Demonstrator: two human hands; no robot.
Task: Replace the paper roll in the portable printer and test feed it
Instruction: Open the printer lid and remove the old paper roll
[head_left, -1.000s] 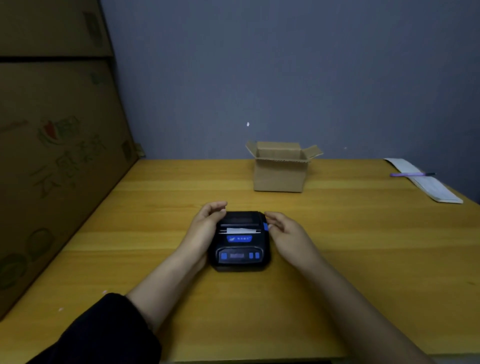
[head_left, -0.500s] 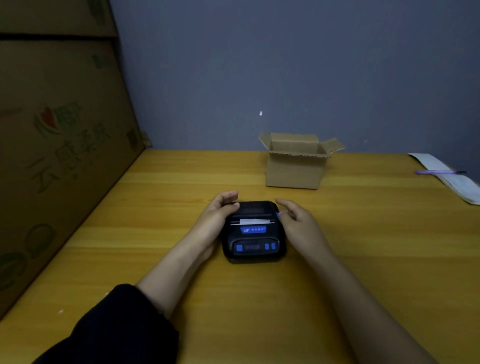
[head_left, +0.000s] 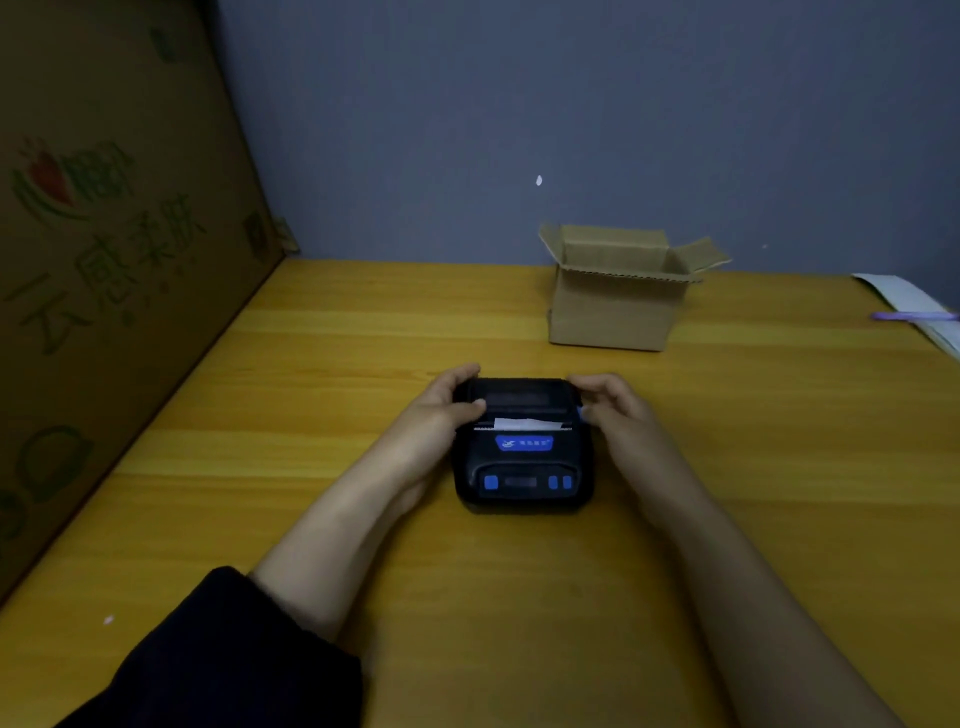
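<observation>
A small black portable printer (head_left: 522, 462) with blue buttons and a blue label lies flat on the wooden table (head_left: 727, 467). Its cover looks closed, and a short white strip of paper (head_left: 524, 424) sticks out of the slot. My left hand (head_left: 441, 415) grips the printer's left side, thumb resting on the cover. My right hand (head_left: 615, 410) holds the right side, fingers curled over the far corner and thumb at a small blue tab. The paper roll itself is hidden.
An open small cardboard box (head_left: 621, 291) stands behind the printer, slightly right. A large printed carton (head_left: 104, 260) walls off the left edge of the table. At far right lie white paper sheets (head_left: 914, 306) with a purple pen (head_left: 911, 315) on them.
The view has shifted so the printer sits further right in frame. Both hands stay on the printer's sides; my left thumb has settled onto the cover.
</observation>
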